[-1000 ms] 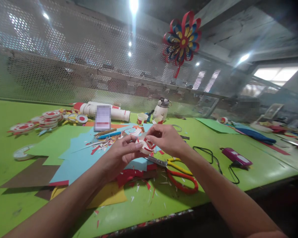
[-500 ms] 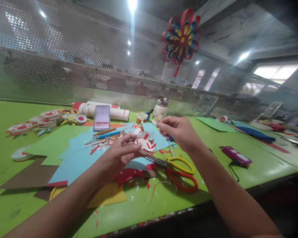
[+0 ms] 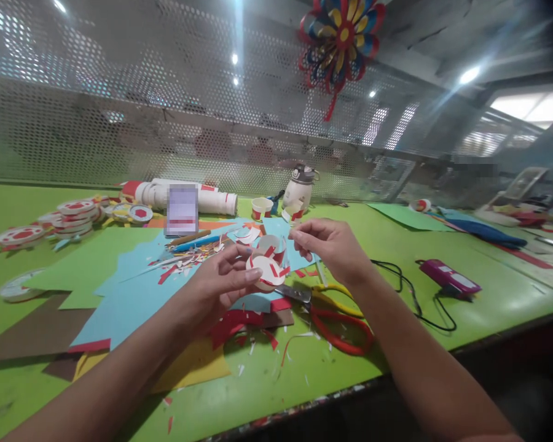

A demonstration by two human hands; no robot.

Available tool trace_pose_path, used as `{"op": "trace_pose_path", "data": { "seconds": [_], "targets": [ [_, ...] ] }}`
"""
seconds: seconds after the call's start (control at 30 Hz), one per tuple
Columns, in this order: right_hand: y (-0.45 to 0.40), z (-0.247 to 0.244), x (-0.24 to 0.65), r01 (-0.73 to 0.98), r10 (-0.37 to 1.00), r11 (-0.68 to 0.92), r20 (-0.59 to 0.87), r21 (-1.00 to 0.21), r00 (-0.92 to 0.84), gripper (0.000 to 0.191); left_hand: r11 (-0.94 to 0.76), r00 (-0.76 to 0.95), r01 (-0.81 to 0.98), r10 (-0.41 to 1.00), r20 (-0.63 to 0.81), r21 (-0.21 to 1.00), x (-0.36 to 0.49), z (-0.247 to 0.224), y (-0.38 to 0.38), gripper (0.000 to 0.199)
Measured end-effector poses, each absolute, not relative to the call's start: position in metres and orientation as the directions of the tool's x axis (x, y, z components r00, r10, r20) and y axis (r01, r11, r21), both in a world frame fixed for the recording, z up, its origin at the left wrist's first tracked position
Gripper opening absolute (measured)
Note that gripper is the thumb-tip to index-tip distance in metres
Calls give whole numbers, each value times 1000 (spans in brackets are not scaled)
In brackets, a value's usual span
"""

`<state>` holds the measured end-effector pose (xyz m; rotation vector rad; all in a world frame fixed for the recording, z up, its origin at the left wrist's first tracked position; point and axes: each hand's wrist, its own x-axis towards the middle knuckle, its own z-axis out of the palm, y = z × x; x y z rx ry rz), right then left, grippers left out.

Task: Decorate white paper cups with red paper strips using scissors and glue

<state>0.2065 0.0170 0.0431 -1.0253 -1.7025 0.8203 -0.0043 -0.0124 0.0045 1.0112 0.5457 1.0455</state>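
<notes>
My left hand [image 3: 228,276] grips a small round white paper piece [image 3: 266,272] with red strips on it, thumb on top at its left edge. To the right and slightly above, my right hand [image 3: 327,245] has its thumb and fingertips pinched together, apart from the paper piece; anything between them is too small to make out. Below both hands, large scissors [image 3: 311,301] with one yellow and one red handle lie partly spread on the table. Two small paper cups, one of them a white and red cup [image 3: 261,209], stand behind my hands.
Coloured paper sheets [image 3: 120,294], scraps and a blue pen [image 3: 196,244] spread across the green table [image 3: 313,387]. Stacked paper discs [image 3: 76,215] sit at the left. White rolls [image 3: 216,201], a pixelated upright panel [image 3: 182,209] and a bottle [image 3: 298,189] stand behind; a purple device [image 3: 449,277] with a black cable lies right.
The camera view has tilted down a little, so the background sits higher in frame. Both hands keep nearly the same pose, the left still holding the round paper piece.
</notes>
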Motion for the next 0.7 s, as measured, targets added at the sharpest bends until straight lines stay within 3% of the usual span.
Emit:
{"op": "trace_pose_path", "data": {
  "seconds": [0.7],
  "targets": [
    [6,45,199,252,887,424,343,-870,-310,17,115,439,-453,892,108,884,-3,3,-11,33]
  ]
}}
